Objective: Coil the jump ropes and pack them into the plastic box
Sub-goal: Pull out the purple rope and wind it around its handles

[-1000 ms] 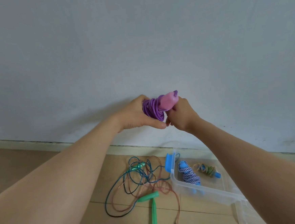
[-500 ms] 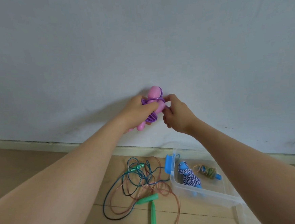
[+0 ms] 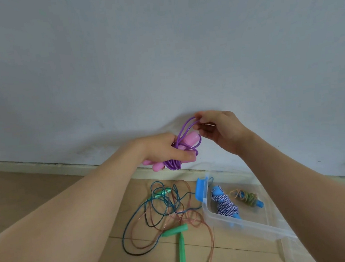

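Left grip (image 3: 165,150): closed round the purple jump rope (image 3: 173,165); the fingers are curled over its bundled turns and its two pink handles (image 3: 191,139), with the thumb across the front.
Right grip (image 3: 219,131): thumb and fingertips pinch two loose loops of the purple cord, drawn up and to the right of the bundle.
Purple jump rope position: held in the air in front of the wall (image 3: 161,49), above the floor (image 3: 48,192) and up and to the left of the plastic box (image 3: 247,227). It is not in the box.
Plastic box: clear, open at the top, standing on the floor near the skirting, with a blue latch (image 3: 202,188) raised at its left end.
Box contents: a coiled blue-and-white rope (image 3: 227,205) on the left, and a coiled yellow-green rope (image 3: 247,197) with a blue handle end on the right, just beside it.
Loose ropes: a dark teal rope (image 3: 133,222) and a copper-coloured rope (image 3: 212,237) lie tangled together on the floor to the left of the box, uncoiled.
Green handles (image 3: 181,252): lying on the floor among the loose ropes; which rope each belongs to cannot be told.
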